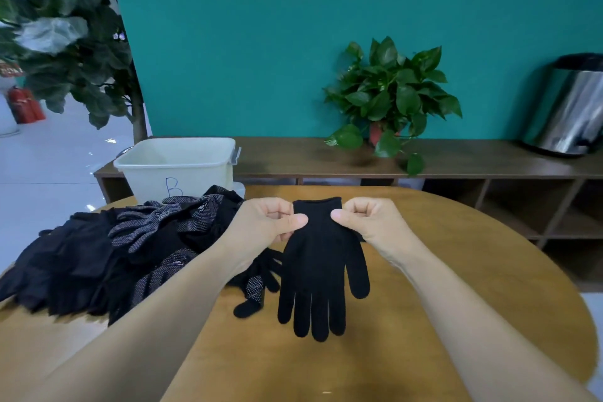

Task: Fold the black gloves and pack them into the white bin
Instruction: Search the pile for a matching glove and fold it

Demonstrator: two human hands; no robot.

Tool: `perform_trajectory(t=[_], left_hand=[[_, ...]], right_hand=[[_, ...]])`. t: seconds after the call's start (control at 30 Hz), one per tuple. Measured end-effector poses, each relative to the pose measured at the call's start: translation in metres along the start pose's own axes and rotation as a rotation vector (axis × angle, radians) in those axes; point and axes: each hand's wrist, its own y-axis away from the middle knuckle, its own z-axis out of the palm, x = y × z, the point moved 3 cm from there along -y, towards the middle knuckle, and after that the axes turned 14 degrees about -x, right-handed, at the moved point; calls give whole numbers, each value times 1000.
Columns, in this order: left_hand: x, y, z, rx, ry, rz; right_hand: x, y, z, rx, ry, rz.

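Black glove [321,258] at frame centre, cuff pinched by left hand [270,220] and right hand [365,219], thumbs against curled fingers. Risk: uneven fold if dangling fingers snag glove pile [130,248] at left. White bin [177,166] upper left, a reach away.

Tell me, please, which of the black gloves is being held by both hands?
The plain black glove in the middle, pinched at its cuff by both hands, fingers hanging down; the others lie heaped at left.

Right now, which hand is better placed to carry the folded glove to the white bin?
Left hand, probably: the white bin stands at far left, nearer it than the right hand. Both pinch the glove.
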Motion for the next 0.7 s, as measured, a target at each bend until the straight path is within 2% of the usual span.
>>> perform_trajectory(t=[0.23, 0.37, 0.5, 0.63, 0.7], left_hand=[[-14, -77, 2, 11, -63, -41], [-19, -105, 2, 13, -208, -49], [-43, -87, 14, -87, -279, -29], [-95, -39, 38, -188, -333, -66], [-122, -16, 47, -232, -407, -36]], right_hand=[[30, -45, -45, 128, 69, 75], [40, -63, -64, 151, 168, 67], [66, -42, -62, 62, 327, 125], [112, 13, -40, -46, 529, 212], [130, 38, -26, -51, 609, 187]])
